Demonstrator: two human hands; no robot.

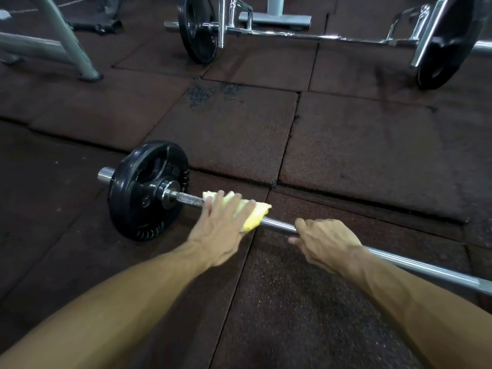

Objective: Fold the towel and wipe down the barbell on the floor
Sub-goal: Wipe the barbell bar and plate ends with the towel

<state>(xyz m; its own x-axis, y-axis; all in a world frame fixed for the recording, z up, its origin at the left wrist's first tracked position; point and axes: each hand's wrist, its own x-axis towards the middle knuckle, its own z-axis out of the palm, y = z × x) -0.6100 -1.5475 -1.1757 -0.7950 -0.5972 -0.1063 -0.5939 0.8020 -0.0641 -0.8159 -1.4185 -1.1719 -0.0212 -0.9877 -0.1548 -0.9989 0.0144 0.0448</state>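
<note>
The barbell (pixel 277 225) lies on the dark rubber floor, its chrome shaft running from a black weight plate (pixel 145 190) at the left down to the right edge of the view. A folded yellow towel (pixel 257 215) is wrapped over the shaft just right of the plate. My left hand (pixel 222 229) presses flat on the towel, fingers spread over it. My right hand (pixel 323 242) grips the bare shaft a short way to the right of the towel. The right end of the barbell is out of view.
A second, chrome multi-grip bar (pixel 306 35) with black plates (pixel 197 27) lies across the back. A grey machine frame leg (pixel 66 41) stands at the back left, and a grey base (pixel 277 20) behind the far bar. Rubber floor tiles (pixel 359 145) with seams lie between.
</note>
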